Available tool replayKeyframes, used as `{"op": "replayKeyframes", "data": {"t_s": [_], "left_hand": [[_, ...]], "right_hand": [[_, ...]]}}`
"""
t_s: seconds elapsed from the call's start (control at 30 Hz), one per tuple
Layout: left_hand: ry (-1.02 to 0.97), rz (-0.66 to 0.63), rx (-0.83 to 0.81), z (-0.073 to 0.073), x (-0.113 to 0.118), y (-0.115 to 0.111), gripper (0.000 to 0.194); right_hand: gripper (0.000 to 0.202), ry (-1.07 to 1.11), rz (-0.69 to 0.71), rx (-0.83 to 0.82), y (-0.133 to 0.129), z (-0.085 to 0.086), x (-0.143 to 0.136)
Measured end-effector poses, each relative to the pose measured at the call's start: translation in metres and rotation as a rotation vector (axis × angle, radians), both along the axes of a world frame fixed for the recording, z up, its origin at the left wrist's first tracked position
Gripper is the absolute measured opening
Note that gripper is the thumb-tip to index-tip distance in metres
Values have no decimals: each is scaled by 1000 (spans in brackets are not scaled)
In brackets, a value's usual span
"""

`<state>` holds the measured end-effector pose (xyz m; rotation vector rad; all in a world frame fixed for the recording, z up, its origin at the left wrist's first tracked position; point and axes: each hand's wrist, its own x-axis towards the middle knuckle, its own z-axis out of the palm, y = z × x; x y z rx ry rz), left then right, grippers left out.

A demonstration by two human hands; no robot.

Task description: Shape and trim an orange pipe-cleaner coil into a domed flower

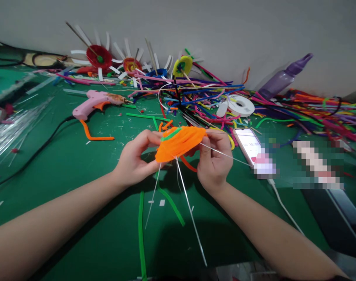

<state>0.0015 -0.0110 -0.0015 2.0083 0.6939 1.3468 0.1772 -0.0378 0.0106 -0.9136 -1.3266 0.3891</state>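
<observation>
Fuzzy orange disc (178,142), thin wire spokes, pinched by left hand (133,162) and right hand (214,162) fingers.

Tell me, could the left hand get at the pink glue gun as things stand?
Probably yes, once freed: the left hand now grips the orange disc, but the green mat between it and the pink glue gun holds only a curved orange stem.

I see a green table (78,218) littered with scraps. On it lie a pink glue gun (92,103), a heap of coloured pipe cleaners (312,107), a white tape roll (240,105), a phone (249,146) and loose green pipe cleaners (141,230).
</observation>
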Motion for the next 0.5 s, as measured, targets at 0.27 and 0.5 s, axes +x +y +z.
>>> {"op": "replayKeyframes", "data": {"t_s": [0.27,0.5], "left_hand": [[-25,-24,6,6,2,0,24],[-21,-62,31,11,4,0,24]], "right_hand": [[12,8,84,-45,0,2,-1],[8,-36,67,-81,0,-1,5]]}}
